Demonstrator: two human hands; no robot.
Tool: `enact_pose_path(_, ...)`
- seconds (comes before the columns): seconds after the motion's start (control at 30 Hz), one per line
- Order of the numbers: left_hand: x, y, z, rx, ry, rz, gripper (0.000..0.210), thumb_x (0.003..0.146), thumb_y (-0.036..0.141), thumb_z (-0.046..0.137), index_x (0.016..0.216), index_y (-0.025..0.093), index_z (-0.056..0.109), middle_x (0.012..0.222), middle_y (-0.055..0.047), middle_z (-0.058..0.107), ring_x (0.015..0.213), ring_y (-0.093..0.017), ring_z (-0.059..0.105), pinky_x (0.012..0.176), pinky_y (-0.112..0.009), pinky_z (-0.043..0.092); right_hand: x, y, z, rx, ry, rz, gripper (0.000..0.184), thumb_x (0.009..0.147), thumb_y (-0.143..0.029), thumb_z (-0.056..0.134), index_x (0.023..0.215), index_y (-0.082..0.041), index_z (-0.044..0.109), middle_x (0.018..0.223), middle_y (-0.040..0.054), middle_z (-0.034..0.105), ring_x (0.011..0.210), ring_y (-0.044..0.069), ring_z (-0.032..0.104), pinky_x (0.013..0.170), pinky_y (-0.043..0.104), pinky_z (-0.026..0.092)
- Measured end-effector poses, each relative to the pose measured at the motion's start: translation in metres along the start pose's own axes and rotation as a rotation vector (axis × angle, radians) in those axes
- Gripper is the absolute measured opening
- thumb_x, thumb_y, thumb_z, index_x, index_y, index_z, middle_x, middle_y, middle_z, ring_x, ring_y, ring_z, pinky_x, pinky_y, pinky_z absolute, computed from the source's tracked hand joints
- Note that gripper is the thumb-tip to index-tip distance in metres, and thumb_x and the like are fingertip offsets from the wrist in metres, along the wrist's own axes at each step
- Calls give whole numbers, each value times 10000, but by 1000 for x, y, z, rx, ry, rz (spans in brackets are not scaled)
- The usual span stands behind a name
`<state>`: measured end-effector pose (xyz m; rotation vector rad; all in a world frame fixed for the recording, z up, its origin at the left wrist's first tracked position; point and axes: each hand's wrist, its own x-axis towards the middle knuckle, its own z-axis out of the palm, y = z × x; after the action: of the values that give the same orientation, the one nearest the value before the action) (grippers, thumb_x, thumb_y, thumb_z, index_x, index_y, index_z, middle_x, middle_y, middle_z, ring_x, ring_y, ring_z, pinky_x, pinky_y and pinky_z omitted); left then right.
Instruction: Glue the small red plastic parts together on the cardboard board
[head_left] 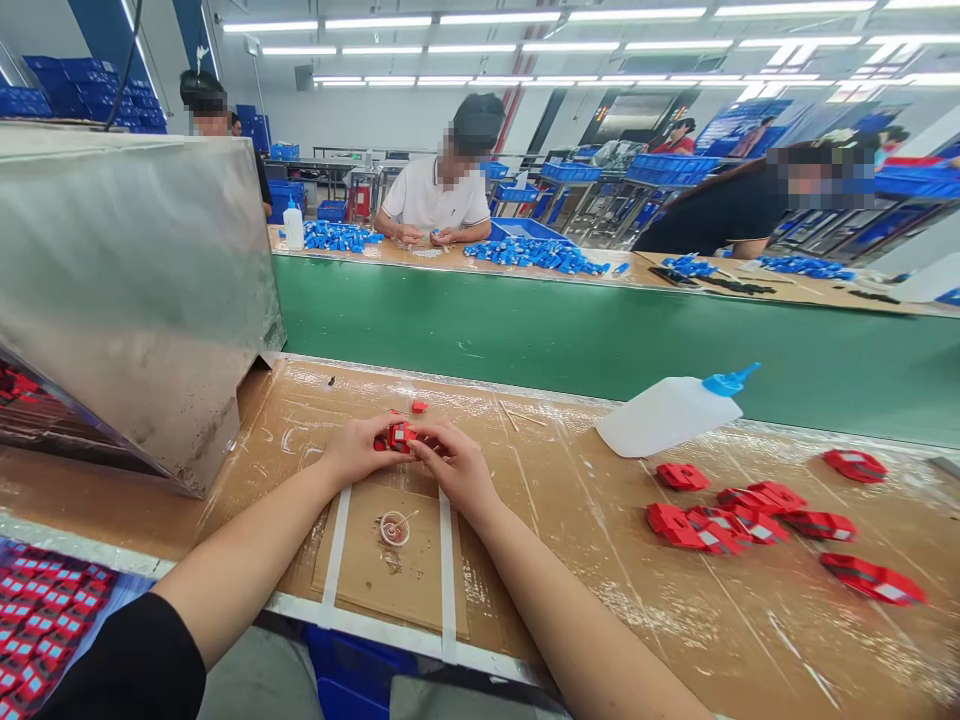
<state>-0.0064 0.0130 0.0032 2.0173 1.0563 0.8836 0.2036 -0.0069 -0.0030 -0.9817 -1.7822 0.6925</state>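
Note:
Over the bench in front of me, both hands meet around a small red plastic part [400,437] with a pale patch on it. My left hand [354,452] is closed round its left side. From the right, my right hand [456,462] pinches the same part with thumb and fingertips. Just beyond the fingers lies a small red piece [419,406]. Below the hands, a little round cup [394,528] with a thin stick in it stands on a cardboard sheet [375,590] held by white tape strips.
Several red parts [739,515] lie at right, near a tipped white squeeze bottle [667,415] with a blue cap. A metal housing [142,290] stands at left, above a tray of red parts [52,620]. Beyond the green belt [525,330], people sit by blue parts [525,253].

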Motion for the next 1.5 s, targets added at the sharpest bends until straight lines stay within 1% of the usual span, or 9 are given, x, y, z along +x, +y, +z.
enact_pose_path(0.13,-1,3,0,57,31,52,501,857,452,749,1314,271,652,1076,-4,748,751,-112,646,743,-232,504,1,1,5,161,59,67,256,915,-464,724,989,-220,751,1028,67,627,731,146,615,589,275,515)
enact_pose_path(0.2,-1,4,0,20,24,86,531,866,433,743,1360,275,628,1077,-11,747,730,-105,637,737,-231,511,1,2,7,210,97,92,305,877,-463,767,1075,-235,721,1112,74,605,803,156,617,619,272,538)
enact_pose_path(0.33,1,2,0,-232,-18,94,685,847,431,775,1466,249,546,1233,-78,711,873,-151,684,820,-268,551,3,4,5,271,70,109,555,871,-455,775,1356,-277,573,1325,104,589,1078,221,625,872,365,590)
enact_pose_path(0.5,4,-3,1,-474,-65,-37,631,847,465,773,1389,180,622,1272,-128,695,1061,-239,682,885,-324,567,2,8,2,314,-110,127,500,966,-464,654,1424,-299,543,1475,89,553,1301,272,587,1140,474,471)
enact_pose_path(0.8,0,6,1,-346,-50,-34,575,885,496,717,1351,165,651,1085,-87,738,893,-206,675,797,-304,552,-2,9,5,253,-211,80,532,1053,-492,478,1534,-278,398,1437,112,569,1186,264,656,1105,463,496)
enact_pose_path(1.0,-2,10,3,-273,-20,-71,595,910,534,669,1380,173,619,985,-67,743,781,-179,662,735,-284,530,-4,2,12,393,-192,139,507,1056,-510,453,1498,-266,400,1335,118,612,1000,232,700,915,409,606)
enact_pose_path(1.13,0,10,4,-360,-5,-92,596,899,544,681,1361,172,623,1087,-94,744,857,-195,682,745,-273,529,-1,1,15,453,-176,201,486,1043,-532,472,1453,-272,439,1190,91,656,922,215,706,824,377,632)
enact_pose_path(1.27,6,10,4,-514,-73,-222,589,881,614,669,1231,141,673,887,-70,737,646,-142,644,573,-224,472,2,3,17,454,-139,284,463,1026,-565,479,1362,-250,523,1185,96,657,880,217,699,697,351,632)
enact_pose_path(1.5,11,14,0,-599,-96,-326,587,851,673,669,1072,129,685,697,-23,657,528,-94,571,484,-189,410,7,-4,7,75,-36,-64,328,1037,-427,538,1314,-279,632,1307,101,613,1230,263,585,1057,467,518)
